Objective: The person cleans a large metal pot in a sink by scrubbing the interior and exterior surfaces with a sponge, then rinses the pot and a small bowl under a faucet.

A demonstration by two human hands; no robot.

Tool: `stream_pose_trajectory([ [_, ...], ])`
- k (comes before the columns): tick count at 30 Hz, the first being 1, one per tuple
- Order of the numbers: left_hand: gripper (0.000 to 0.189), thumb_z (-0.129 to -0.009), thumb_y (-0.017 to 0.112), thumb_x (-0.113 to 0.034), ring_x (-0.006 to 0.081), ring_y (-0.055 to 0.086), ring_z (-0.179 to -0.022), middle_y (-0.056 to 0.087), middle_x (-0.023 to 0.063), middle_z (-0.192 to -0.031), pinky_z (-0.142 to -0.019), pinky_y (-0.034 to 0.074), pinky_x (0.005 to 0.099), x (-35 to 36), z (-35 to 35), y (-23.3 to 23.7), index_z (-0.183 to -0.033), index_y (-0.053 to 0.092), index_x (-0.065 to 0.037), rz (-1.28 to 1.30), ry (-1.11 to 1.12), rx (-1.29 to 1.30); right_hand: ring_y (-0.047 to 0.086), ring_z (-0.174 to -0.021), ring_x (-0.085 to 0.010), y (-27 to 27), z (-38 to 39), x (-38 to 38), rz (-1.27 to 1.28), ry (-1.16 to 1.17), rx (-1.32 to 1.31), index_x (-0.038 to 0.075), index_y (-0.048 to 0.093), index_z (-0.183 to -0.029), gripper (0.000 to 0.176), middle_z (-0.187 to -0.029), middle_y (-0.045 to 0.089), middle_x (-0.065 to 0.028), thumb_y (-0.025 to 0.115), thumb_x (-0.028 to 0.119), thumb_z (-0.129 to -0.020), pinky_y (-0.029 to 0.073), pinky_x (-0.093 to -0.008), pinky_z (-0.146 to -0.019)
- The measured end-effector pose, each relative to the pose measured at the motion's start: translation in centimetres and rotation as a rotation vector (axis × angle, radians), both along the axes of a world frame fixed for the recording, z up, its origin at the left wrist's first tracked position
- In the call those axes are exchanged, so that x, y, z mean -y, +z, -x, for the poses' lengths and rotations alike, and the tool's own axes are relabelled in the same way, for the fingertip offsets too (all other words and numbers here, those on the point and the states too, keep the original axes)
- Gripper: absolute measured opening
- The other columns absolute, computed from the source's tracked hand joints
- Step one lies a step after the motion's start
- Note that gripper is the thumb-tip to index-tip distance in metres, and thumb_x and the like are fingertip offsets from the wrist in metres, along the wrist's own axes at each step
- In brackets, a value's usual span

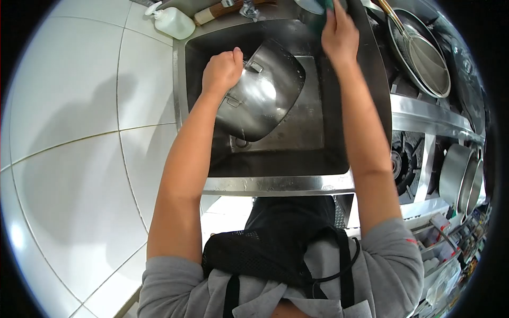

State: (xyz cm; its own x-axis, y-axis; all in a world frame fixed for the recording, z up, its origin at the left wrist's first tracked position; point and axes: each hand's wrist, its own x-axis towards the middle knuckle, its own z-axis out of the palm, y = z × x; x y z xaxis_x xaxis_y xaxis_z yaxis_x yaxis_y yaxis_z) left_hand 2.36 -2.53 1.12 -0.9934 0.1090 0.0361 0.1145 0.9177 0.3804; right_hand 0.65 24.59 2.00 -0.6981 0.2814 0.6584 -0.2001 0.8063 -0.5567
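My left hand (223, 70) is closed around the side handle of a large steel pot (268, 87). The pot lies tilted on its side in the sink (333, 132), its rounded wall turned up. At the sink's far right corner, my right hand (340, 37) has its fingers closed on a green scouring pad (329, 4), mostly cut off by the picture's top edge. Beside that hand sits a pale round container (310, 5), only partly in view.
A white soap pump bottle (176, 23) stands at the sink's back left, near the faucet (249, 9). To the right are a stove burner (405, 161), a frying pan with a strainer (427, 62) on it, and several steel pots (455, 170). White tiles (63, 79) cover the left side.
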Motion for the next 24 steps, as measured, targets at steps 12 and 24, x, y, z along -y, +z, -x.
stream_pose_trajectory([
  [12,0.055,-0.099,0.037,-0.038,0.0466,0.064,-0.075,0.065,0.0265,-0.075,-0.074,0.053,0.0525,0.5,0.1,-0.3,-0.073,0.068,-0.001,-0.019,0.019,0.046,0.064,-0.101,-0.0404,-9.0,22.2,-6.5,-0.607,0.235,0.913,-0.001,0.072,-0.102,0.035,-0.109,0.066,-0.0255,0.053,0.028,-0.094,0.051,-0.0472,-0.085],
  [24,0.056,-0.099,0.037,-0.037,0.0466,0.065,-0.086,0.067,0.0286,-0.085,-0.084,0.052,0.0518,-0.1,2.2,-1.5,-0.08,0.071,0.002,0.006,-0.085,-0.007,0.061,-0.113,-0.032,-7.8,-11.2,9.4,0.42,0.426,0.283,0.007,0.059,-0.131,0.042,-0.125,0.062,-0.0193,0.063,0.022,-0.093,0.048,-0.0403,-0.095],
])
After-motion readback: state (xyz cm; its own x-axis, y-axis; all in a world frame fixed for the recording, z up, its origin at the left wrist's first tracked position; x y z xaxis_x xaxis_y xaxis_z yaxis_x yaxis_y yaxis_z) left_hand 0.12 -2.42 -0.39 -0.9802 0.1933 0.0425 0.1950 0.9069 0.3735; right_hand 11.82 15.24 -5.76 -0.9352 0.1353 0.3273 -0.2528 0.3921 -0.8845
